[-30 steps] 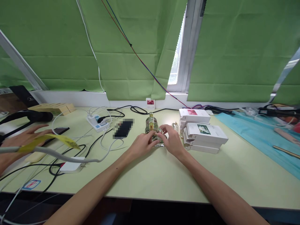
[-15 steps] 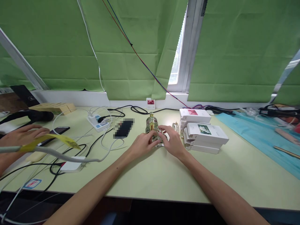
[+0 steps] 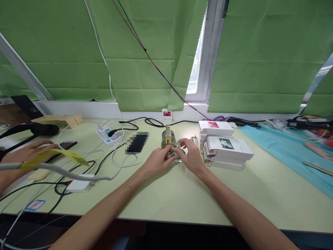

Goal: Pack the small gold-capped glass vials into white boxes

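Glassware point(image 3: 178, 160) sits on the table point(image 3: 166, 198) before me; my left hand point(image 3: 158, 159) and right hand point(image 3: 193, 157) curl close together at it, clamped or not I cannot tell; a nudge could topple the gold-coloured bottle point(image 3: 168, 139).

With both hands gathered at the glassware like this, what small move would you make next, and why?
I'd probably ease the right hand slightly toward the person: its fingertips meet those of the left hand over the clear glassware, hiding what they touch, and a gold-centred bottle stands close behind.
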A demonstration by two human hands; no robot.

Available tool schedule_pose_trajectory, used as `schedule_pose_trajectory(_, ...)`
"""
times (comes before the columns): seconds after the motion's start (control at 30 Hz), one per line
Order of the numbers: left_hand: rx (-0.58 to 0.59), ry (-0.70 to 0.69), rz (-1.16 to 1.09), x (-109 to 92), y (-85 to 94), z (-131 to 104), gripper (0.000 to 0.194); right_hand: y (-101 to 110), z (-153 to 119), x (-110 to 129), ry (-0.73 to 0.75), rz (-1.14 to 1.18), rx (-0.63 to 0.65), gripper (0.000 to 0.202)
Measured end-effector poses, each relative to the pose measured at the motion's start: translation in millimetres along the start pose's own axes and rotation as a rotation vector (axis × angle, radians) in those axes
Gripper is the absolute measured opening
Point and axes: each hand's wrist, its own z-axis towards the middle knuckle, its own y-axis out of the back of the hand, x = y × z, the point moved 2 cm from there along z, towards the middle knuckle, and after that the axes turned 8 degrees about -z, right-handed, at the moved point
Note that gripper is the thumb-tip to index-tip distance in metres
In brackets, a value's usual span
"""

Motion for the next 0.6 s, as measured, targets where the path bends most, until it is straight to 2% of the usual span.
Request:
schedule_pose_trajectory(0.27,-0.007,-0.004,0.0,-1.0,0.1,0.4,0.023,4.3,-1.3,6.5,0.068,0.03,0.031,0.021)
schedule_pose_trajectory(0.6,-0.004,0.006,0.025,-0.1,0.1,-0.5,0.023,2.5,0.2,5.5,0.027,0.01,0.023,0.017)
